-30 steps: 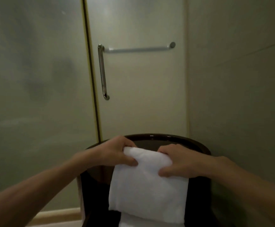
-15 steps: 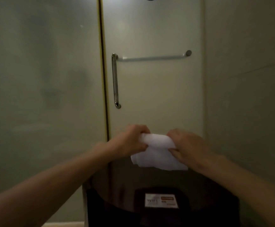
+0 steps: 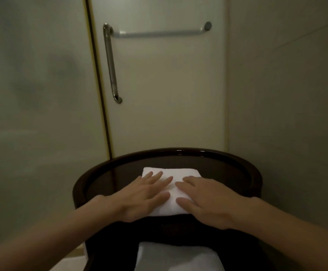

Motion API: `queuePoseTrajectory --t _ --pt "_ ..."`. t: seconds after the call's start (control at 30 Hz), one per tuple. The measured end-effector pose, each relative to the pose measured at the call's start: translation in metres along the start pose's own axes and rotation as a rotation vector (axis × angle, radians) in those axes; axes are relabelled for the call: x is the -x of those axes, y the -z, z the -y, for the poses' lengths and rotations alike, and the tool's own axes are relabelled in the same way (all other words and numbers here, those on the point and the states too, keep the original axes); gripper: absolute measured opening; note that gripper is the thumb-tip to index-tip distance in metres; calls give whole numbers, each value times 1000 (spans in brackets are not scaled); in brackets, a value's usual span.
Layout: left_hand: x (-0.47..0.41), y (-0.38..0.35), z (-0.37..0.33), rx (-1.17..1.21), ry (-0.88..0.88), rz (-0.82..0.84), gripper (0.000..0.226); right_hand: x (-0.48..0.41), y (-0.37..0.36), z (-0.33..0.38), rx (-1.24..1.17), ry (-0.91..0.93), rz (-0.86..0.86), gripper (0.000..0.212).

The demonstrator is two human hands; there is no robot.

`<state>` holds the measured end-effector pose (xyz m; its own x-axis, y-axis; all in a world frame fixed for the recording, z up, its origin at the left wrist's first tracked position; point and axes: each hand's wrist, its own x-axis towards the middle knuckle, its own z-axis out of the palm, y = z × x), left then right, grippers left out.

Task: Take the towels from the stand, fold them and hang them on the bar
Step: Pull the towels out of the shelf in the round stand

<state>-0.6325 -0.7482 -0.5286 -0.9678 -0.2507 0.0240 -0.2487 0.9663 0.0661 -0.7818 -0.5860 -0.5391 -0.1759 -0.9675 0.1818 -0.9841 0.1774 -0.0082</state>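
Lying flat on the rimmed top of the stand (image 3: 77, 190): one folded towel (image 3: 171, 173), white, set near the middle and inside the raised dark rim.

Hands on it: left hand (image 3: 145, 194) and right hand (image 3: 208, 200), both palm down with fingers straight and spread. They press on the near half of the folded towel and grip nothing. The left hand covers its left part, the right hand its right part, and the thumbs point toward each other across a narrow strip of cloth.

Lower part of the stand, under the top: a second towel (image 3: 177, 257), white and cut off by the bottom edge of the view. Whether it hangs or lies there cannot be told.

Behind the stand: a pale door (image 3: 169, 94) carrying a horizontal metal bar (image 3: 159, 33), high above the stand and well apart from the folded towel. A vertical metal handle (image 3: 110, 63) runs down from the bar's left end. The stand's far rim lies between the folded towel and the door.

Left of the stand: a frosted panel (image 3: 32, 94). Right of the stand: a plain wall (image 3: 286, 94).
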Motion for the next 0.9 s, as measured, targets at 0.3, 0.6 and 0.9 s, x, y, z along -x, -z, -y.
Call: queuePoseTrajectory --t 0.3,0.6,0.9 --pt "-6 -17 0 -11 25 37 69 5 -11 -5 -4 -24 71 64" --pt "5 -9 -7 -119 22 -89 60 32 1 9 65 45 -170 57" --pt "27 -18 -12 -160 -40 -163 71 79 -1 38 -96 223 22 32"
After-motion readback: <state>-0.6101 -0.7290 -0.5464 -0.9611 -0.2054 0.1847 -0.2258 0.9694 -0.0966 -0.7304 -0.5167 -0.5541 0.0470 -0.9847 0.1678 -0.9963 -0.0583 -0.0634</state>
